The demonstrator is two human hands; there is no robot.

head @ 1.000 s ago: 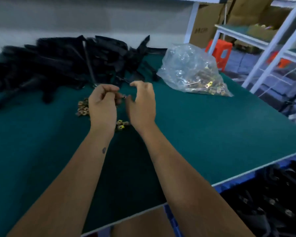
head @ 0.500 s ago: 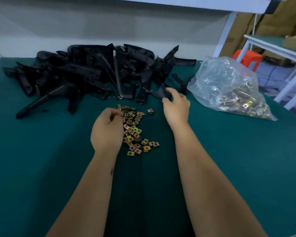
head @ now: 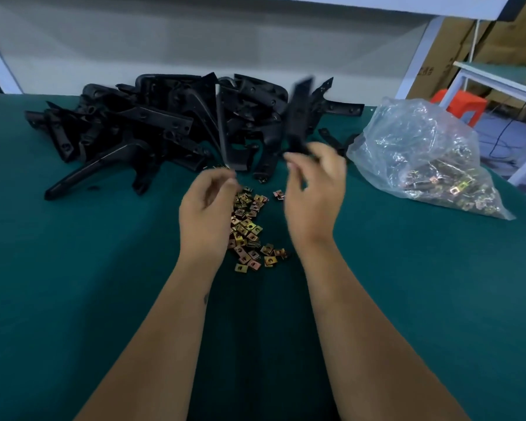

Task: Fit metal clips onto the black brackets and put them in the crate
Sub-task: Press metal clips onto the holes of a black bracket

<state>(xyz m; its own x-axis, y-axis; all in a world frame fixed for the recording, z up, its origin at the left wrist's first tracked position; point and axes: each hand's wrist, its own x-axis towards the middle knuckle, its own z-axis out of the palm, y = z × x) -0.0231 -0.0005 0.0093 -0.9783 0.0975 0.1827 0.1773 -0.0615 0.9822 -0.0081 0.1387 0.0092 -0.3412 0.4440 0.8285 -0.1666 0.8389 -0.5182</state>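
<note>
Right hand (head: 315, 192) grips one flat, rigid black bracket (head: 298, 117), blurred, raised above the desk (head: 407, 284); left hand (head: 205, 214) has its fingers curled together over the loose brass-toned square metal clips (head: 249, 226) at desk centre; whether they pinch one I cannot tell; bracket pile (head: 152, 129) lies along the far edge; crinkled clear clip bag (head: 422, 156) sits near the far right corner; green matte surface lies open along the near edge.

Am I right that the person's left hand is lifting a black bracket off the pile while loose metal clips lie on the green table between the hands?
Not quite: the head view shows the right hand lifting the black bracket off the pile. The left hand is over the loose metal clips, which do lie on the green table between the hands.
</note>
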